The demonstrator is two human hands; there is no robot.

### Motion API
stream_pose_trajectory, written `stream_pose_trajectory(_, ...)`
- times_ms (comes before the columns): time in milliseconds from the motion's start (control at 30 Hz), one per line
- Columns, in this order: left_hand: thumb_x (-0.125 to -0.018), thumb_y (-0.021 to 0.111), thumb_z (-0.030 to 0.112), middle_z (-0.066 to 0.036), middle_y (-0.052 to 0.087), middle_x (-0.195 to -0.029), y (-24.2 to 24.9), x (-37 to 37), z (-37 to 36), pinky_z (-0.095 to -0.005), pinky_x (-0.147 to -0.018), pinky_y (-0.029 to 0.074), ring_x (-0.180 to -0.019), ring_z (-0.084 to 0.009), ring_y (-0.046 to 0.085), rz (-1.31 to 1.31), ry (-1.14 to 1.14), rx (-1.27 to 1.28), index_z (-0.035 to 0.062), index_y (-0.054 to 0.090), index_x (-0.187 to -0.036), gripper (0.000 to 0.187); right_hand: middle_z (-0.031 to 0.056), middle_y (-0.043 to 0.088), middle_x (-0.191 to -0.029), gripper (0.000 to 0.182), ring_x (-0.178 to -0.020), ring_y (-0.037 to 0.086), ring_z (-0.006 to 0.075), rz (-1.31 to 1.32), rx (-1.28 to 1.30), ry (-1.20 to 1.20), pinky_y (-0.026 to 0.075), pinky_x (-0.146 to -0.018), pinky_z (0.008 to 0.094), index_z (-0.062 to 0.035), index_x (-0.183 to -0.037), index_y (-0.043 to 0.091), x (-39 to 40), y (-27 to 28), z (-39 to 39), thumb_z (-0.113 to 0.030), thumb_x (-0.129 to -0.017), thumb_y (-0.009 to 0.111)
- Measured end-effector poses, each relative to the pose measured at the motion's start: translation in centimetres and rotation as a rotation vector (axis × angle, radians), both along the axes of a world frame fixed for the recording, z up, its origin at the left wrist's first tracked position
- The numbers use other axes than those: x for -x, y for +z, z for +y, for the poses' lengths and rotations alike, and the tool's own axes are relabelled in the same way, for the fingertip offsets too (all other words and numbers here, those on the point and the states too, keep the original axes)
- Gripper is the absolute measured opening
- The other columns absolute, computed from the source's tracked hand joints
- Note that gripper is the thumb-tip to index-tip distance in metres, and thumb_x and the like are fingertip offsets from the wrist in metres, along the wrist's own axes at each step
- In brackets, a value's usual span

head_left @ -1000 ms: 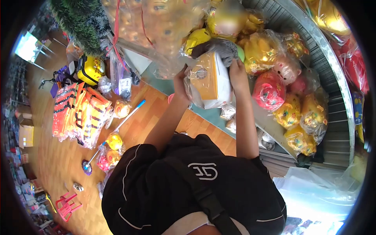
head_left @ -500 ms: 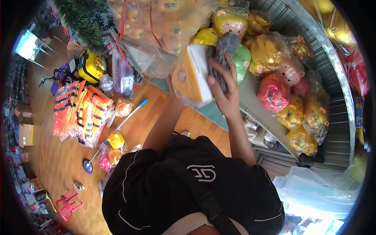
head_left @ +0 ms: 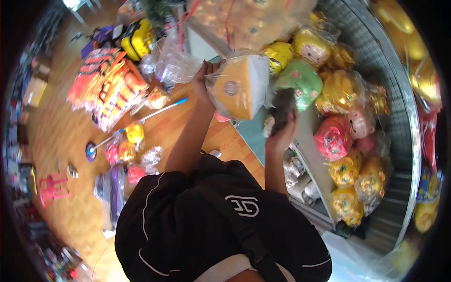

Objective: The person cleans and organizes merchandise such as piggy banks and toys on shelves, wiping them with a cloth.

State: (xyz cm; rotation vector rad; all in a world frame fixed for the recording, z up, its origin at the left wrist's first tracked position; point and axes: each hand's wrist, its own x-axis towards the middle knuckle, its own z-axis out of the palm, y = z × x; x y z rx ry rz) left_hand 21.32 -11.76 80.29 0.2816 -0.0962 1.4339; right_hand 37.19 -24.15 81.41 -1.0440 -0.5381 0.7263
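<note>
My left hand [head_left: 203, 81] is closed on the left side of a yellow-and-white item in clear plastic wrap [head_left: 237, 87]. A round grey mark shows on its yellow face, and its white side is turned to the right. Lower and to the right, my right hand [head_left: 283, 131] grips a dark grey cloth [head_left: 283, 105], smeared by motion and apart from the wrapped item. Just behind the cloth sits a shiny green figure [head_left: 300, 83], with a yellow figure [head_left: 278, 57] beside it on the shelf.
Gold figures in plastic [head_left: 340, 96] and a red one [head_left: 333, 137] crowd the wire-backed shelf at right. A big bag [head_left: 253, 23] hangs over the far end. On the wooden floor at left lie orange packs [head_left: 110, 87], a blue-handled mop [head_left: 162, 109] and a pink stool [head_left: 52, 189].
My right hand has drawn the grey cloth away from the wrapped item, down and to the right. The item has turned, showing more of its yellow face. The whole view has shifted.
</note>
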Motion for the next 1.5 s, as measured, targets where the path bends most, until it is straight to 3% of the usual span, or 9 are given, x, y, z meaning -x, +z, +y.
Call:
stream_pose_trajectory(167, -0.082, 0.043, 0.023, -0.008, 0.04, -0.057, 0.7, 1.7, -2.6, -0.0327, -0.086, 0.028, -0.078, -0.021, 0.041, 0.598, 0.28, -0.154, 0.0058, 0.037, -0.055, 0.032, 0.0154, 0.029, -0.127, 0.055, -0.11, 0.04, 0.0287, -0.046, -0.246, 0.276, 0.037, -0.087, 0.0355, -0.0028, -0.129, 0.02, 2.5, 2.2, 0.0, -0.017, -0.079, 0.039)
stream_pose_trajectory(500, -0.082, 0.041, 0.021, -0.007, 0.049, -0.065, -2.4, 9.6, -3.3, -0.0316, -0.085, 0.03, -0.072, -0.0174, 0.047, 0.805, 0.121, -0.041, 0.0032, 0.047, -0.063, 0.027, 0.0151, 0.049, -0.107, 0.04, -0.096, 0.05, 0.0219, 0.143, 0.29, 0.538, 0.041, -0.081, 0.0292, 0.006, -0.112, 0.042, 3.8, -5.7, 8.1, -0.011, -0.076, 0.041)
stream_pose_trajectory(600, -0.083, 0.042, 0.02, -0.009, 0.055, -0.085, -2.2, 14.7, -1.5, -0.0273, -0.079, 0.032, -0.076, -0.0169, 0.048, 1.171, 0.127, 0.004, -0.003, 0.053, -0.086, 0.026, 0.0153, 0.051, -0.105, 0.041, -0.095, 0.051, 0.0212, 0.187, -0.038, 0.548, 0.044, -0.073, 0.0271, 0.0062, -0.112, 0.042, 7.1, -2.4, 8.6, -0.014, -0.076, 0.04)
stream_pose_trajectory(733, -0.082, 0.045, 0.017, -0.005, 0.054, -0.089, -6.2, 20.8, 1.3, -0.0187, -0.067, 0.033, -0.071, -0.0087, 0.043, 1.477, 0.063, -0.047, -0.0008, 0.047, -0.107, 0.031, 0.0096, 0.056, -0.103, 0.039, -0.09, 0.052, 0.0149, -0.431, 0.331, 0.811, 0.04, -0.079, 0.0266, -0.0042, -0.11, 0.049, 17.8, -2.2, 11.6, -0.011, -0.072, 0.05)
stream_pose_trajectory(867, -0.079, 0.053, 0.016, -0.001, 0.052, -0.084, -5.1, 25.0, 4.2, -0.0222, -0.071, 0.037, -0.08, -0.0099, 0.046, 1.076, -0.072, 0.032, 0.0043, 0.05, -0.105, 0.028, 0.0142, 0.05, -0.108, 0.041, -0.102, 0.046, 0.0286, -1.059, -0.101, 0.55, 0.035, -0.087, 0.0349, -0.0036, -0.108, 0.048, 27.1, -6.7, 15.2, -0.011, -0.068, 0.052)
stream_pose_trajectory(1067, -0.081, 0.05, 0.021, -0.004, 0.053, -0.091, -6.6, 28.8, 7.1, -0.02, -0.072, 0.034, -0.084, -0.0099, 0.046, 1.229, -0.118, 0.039, 0.0013, 0.052, -0.104, 0.03, 0.0126, 0.057, -0.094, 0.035, -0.084, 0.056, 0.0263, -0.793, 0.307, 0.701, 0.043, -0.074, 0.0314, -0.0006, -0.104, 0.051, 28.8, -8.7, 19.7, -0.01, -0.069, 0.049)
stream_pose_trajectory(1233, -0.083, 0.038, 0.037, -0.01, 0.044, -0.121, -7.0, 31.8, 9.7, -0.0245, -0.082, 0.027, -0.101, -0.0158, 0.041, 1.061, 0.106, -0.105, -0.0016, 0.052, -0.101, 0.045, 0.007, 0.057, -0.091, 0.032, -0.074, 0.055, 0.0125, 0.046, 0.457, 0.725, 0.044, -0.066, 0.0225, 0.0013, -0.107, 0.049, 24.7, -11.4, 20.7, -0.004, -0.076, 0.043)
stream_pose_trajectory(1367, -0.082, 0.043, 0.033, -0.004, 0.055, -0.096, -5.6, 33.3, 11.1, -0.0238, -0.077, 0.03, -0.085, -0.0129, 0.043, 1.102, 0.181, 0.097, 0.0016, 0.057, -0.089, 0.035, 0.0071, 0.054, -0.1, 0.033, -0.076, 0.054, 0.0134, 0.095, 0.182, 0.578, 0.044, -0.065, 0.0238, 0.0, -0.111, 0.047, 27.5, -5.6, 18.3, -0.005, -0.078, 0.044)
stream_pose_trajectory(1500, -0.083, 0.043, 0.024, -0.002, 0.055, -0.084, -7.0, 32.4, 11.4, -0.0249, -0.07, 0.037, -0.075, -0.0125, 0.047, 1.447, 0.291, 0.124, 0.0056, 0.06, -0.093, 0.026, 0.011, 0.043, -0.119, 0.037, -0.112, 0.039, 0.0238, -0.916, -0.086, 0.755, 0.031, -0.091, 0.0341, -0.0114, -0.113, 0.049, 33.8, -5.8, 18.7, -0.014, -0.076, 0.055)
